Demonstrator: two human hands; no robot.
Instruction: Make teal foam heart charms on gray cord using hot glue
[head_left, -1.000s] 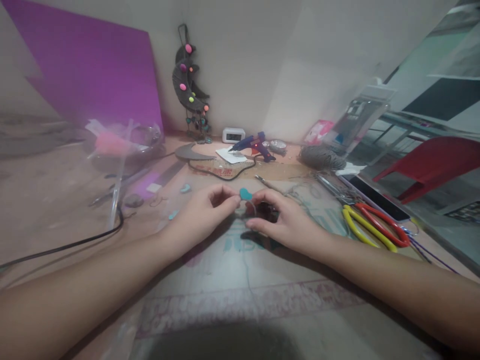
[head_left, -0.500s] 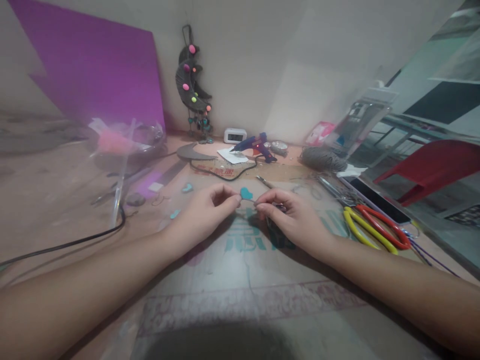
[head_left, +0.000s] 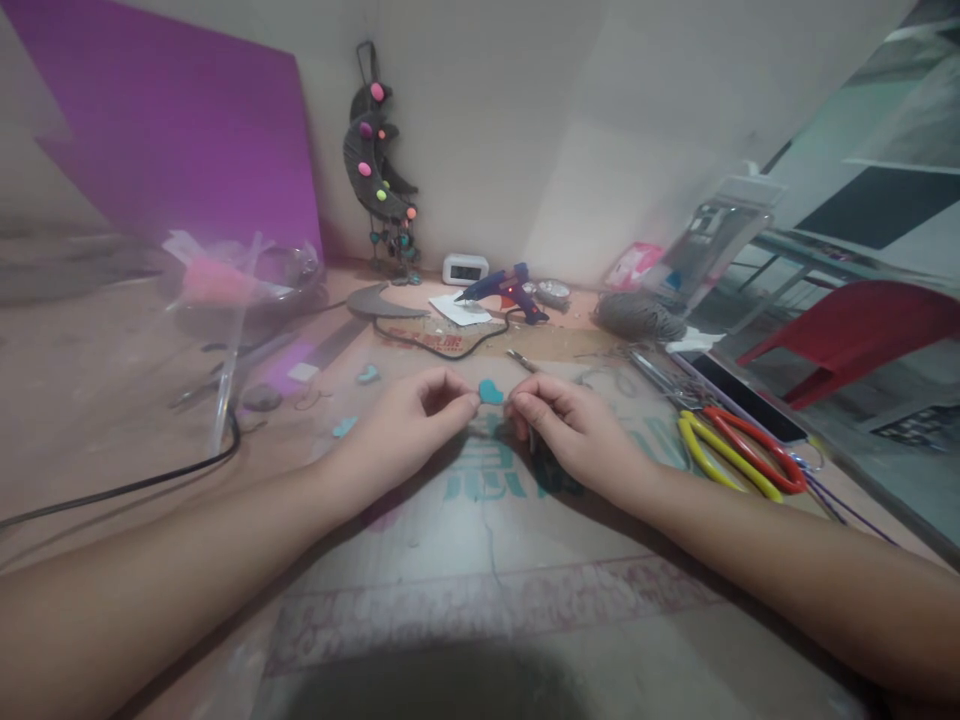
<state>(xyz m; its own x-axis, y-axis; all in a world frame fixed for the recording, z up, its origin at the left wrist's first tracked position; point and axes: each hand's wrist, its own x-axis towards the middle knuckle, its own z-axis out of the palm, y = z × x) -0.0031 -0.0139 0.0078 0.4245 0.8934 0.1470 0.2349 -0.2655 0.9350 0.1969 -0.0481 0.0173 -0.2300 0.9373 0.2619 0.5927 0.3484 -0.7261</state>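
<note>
Our left hand (head_left: 416,420) and right hand (head_left: 574,428) face each other, each with thumb against fingers; rightward lies a red-and-yellow-handled tool (head_left: 731,449), ahead a blue glue gun (head_left: 495,287); the teal piece (head_left: 491,391) sits between our hands, pinched at its edge by the left, just beside the right's fingertips; what those grip, we cannot tell.

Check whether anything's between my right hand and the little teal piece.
Nothing visible stands between your right hand and the teal piece; they're close together. Your left hand appears to pinch the opposite edge.
</note>
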